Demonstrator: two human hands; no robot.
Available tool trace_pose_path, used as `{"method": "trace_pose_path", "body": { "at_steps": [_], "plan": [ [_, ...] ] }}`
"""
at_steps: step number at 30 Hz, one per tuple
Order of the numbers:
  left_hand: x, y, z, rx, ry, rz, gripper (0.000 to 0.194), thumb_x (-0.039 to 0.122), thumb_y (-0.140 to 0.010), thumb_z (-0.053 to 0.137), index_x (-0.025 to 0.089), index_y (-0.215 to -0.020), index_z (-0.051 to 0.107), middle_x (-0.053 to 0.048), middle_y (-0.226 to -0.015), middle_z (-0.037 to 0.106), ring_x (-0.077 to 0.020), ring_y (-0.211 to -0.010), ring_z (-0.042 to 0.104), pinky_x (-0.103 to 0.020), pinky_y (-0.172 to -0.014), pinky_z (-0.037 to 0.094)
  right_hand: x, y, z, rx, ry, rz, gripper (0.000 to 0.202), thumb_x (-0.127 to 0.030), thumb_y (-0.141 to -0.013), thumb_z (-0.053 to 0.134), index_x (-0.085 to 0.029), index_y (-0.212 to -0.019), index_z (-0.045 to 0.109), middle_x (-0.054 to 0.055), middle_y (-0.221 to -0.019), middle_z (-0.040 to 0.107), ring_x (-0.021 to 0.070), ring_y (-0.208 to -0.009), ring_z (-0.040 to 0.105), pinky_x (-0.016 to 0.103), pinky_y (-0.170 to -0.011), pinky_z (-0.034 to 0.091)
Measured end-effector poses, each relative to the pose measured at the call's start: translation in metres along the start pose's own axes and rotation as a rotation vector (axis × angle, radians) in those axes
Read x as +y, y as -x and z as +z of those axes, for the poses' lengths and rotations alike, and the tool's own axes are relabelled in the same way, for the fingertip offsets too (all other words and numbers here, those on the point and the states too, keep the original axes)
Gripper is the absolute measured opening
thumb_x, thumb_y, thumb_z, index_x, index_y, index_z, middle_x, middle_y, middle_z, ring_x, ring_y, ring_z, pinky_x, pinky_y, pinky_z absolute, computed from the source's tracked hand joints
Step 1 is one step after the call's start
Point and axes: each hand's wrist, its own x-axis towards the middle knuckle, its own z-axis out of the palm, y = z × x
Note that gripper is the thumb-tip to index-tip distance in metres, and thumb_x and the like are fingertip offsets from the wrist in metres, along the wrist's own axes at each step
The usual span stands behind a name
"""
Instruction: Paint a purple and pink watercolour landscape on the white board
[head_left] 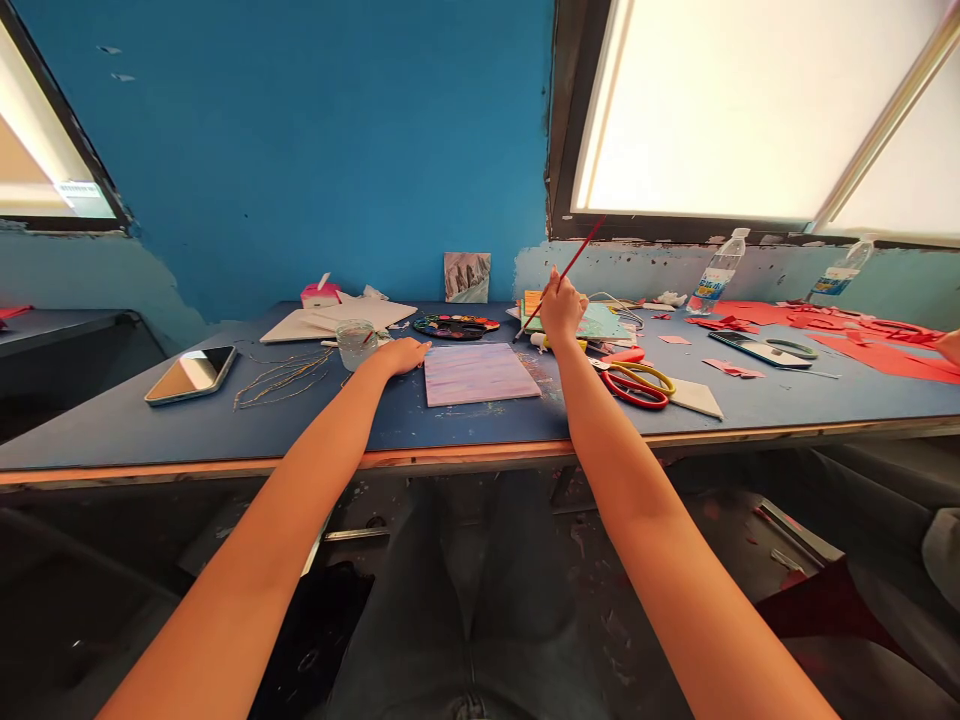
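A thin red paintbrush (580, 250) is in my right hand (562, 305), its handle slanting up to the right. The brush tip points down near the upper right corner of a small painted canvas board (480, 374). Streaks of lilac and pale blue cover the board, which lies flat on the table. My left hand (403, 356) rests on the table by the board's upper left corner, fingers stretched out. Just left of that hand stands a clear cup of water (355, 344). Behind the board sits a dark oval palette (456, 327) with dabs of many colours.
A small picture (467, 277) leans on the blue wall. At left lie a phone (191, 375) and gold wire (281, 382). Scissors (637, 386), red paper scraps (731, 368), another phone (757, 348) and a water bottle (718, 275) are at right. Another person's hand (949, 346) shows at the right edge.
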Motion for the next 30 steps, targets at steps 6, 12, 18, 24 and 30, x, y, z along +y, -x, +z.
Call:
{"method": "trace_pose_path", "body": {
  "at_steps": [6,12,18,24,30],
  "plan": [
    [0.000,0.001,0.000,-0.013,0.005,-0.011,0.037,0.047,-0.101,0.061,0.014,-0.117,0.067,-0.010,-0.120,0.068,-0.0259,-0.111,0.066,-0.049,-0.101,0.055,-0.002,0.002,0.007,-0.117,-0.033,-0.037,0.050,-0.042,-0.109,0.023,-0.021,-0.074,0.052,0.008,-0.087,0.071,0.0261,-0.094,0.066,0.050,-0.103,0.036],
    [0.000,0.000,0.001,-0.011,0.003,-0.006,0.037,0.047,-0.101,0.061,0.014,-0.116,0.067,-0.010,-0.119,0.068,-0.0254,-0.109,0.067,-0.048,-0.100,0.055,0.002,0.000,0.007,-0.035,0.109,-0.041,0.047,-0.041,-0.109,0.023,-0.019,-0.089,0.059,0.009,-0.084,0.070,0.0279,-0.094,0.068,0.051,-0.104,0.034],
    [-0.001,-0.002,0.001,-0.006,-0.008,0.002,0.037,0.047,-0.100,0.061,0.014,-0.116,0.067,-0.010,-0.119,0.068,-0.0254,-0.109,0.067,-0.048,-0.099,0.055,-0.003,0.004,0.012,-0.105,-0.030,-0.075,0.050,-0.042,-0.109,0.022,-0.021,-0.079,0.057,0.006,-0.085,0.070,0.0251,-0.096,0.066,0.045,-0.101,0.037],
    [0.000,0.000,0.001,-0.013,-0.024,0.008,0.036,0.046,-0.100,0.062,0.013,-0.116,0.067,-0.010,-0.119,0.068,-0.0256,-0.110,0.066,-0.049,-0.100,0.055,-0.006,0.006,0.018,-0.218,-0.258,-0.186,0.053,-0.044,-0.108,0.027,-0.023,-0.065,0.051,0.002,-0.063,0.063,0.0193,-0.075,0.063,0.036,-0.090,0.045],
    [0.001,0.001,0.000,-0.014,-0.026,0.009,0.036,0.045,-0.100,0.062,0.014,-0.117,0.067,-0.010,-0.120,0.068,-0.0258,-0.110,0.066,-0.049,-0.100,0.055,0.000,0.003,0.022,-0.199,-0.145,-0.244,0.053,-0.040,-0.108,0.027,-0.023,-0.063,0.048,0.004,-0.063,0.062,0.0209,-0.074,0.063,0.038,-0.087,0.045]
  ]
}}
